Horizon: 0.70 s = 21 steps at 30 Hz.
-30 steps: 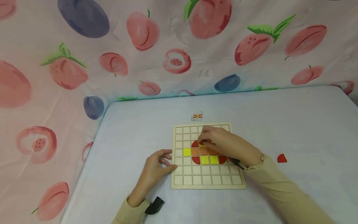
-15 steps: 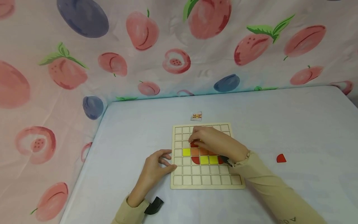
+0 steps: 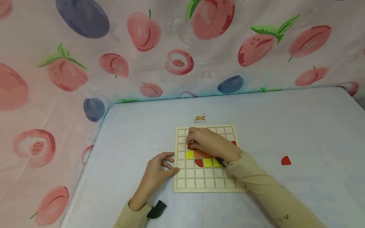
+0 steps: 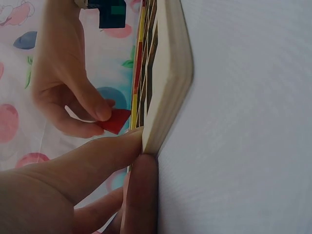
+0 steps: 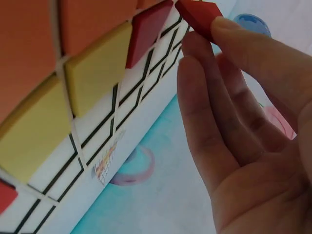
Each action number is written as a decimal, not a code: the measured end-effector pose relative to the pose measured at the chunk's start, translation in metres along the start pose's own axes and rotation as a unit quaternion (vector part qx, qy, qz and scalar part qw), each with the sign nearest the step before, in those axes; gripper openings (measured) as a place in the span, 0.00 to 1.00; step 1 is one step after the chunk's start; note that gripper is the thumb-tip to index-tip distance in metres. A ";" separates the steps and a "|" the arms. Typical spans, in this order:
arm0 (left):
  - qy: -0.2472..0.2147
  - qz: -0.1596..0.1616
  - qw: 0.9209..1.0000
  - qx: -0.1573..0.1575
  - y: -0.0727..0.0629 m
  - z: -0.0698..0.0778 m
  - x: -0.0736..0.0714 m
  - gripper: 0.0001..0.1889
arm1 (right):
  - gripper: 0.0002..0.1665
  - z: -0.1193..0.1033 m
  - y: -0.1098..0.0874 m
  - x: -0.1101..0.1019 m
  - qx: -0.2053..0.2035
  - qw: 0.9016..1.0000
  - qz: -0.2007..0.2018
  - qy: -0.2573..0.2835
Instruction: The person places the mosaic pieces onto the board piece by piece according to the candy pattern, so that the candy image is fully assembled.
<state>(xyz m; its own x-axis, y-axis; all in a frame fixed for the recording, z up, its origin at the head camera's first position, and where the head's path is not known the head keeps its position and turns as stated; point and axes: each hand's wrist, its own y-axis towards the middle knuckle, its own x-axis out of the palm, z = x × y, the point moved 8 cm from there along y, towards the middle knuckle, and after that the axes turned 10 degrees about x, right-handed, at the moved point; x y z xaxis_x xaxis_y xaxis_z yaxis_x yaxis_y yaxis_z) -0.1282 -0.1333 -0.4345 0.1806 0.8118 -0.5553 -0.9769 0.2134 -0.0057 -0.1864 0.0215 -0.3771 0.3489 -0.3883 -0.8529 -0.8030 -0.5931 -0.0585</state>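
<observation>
A pale wooden grid board (image 3: 199, 183) lies on the table, with orange, yellow and red tiles in its middle rows. My right hand (image 3: 209, 139) is over the upper left part of the grid. Between its thumb and fingertips it pinches a red quarter-circle tile (image 5: 199, 17), whose tip shows close to the board in the left wrist view. A seated red tile (image 5: 148, 34) and yellow tiles (image 5: 97, 68) are beside it in the right wrist view. My left hand (image 3: 158, 166) rests at the board's left edge, relaxed, thumb and fingers touching the rim.
A loose red quarter-circle tile (image 3: 286, 160) lies on the white table to the right of the board. Behind the board lies a small card (image 3: 199, 118) printed with a coloured grid. A fruit-patterned cloth (image 3: 176, 47) hangs along the table's back and left sides.
My right hand has moved left across the board with the red tile, uncovering a red tile at the grid's right side. My left hand has stayed at the board's edge.
</observation>
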 end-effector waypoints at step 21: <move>0.002 -0.003 1.000 0.000 0.000 -0.001 0.000 0.27 | 0.02 0.003 0.016 0.013 0.045 0.998 0.001 -0.037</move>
<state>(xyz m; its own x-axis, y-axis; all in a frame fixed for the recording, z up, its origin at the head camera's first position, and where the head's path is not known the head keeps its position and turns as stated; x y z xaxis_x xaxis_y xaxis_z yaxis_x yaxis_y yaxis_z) -0.1282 -0.1337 -0.4352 0.1865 0.8082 -0.5586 -0.9756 0.2192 -0.0087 -0.1961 0.0093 -0.3908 0.3145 -0.3344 -0.8884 -0.8443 -0.5263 -0.1008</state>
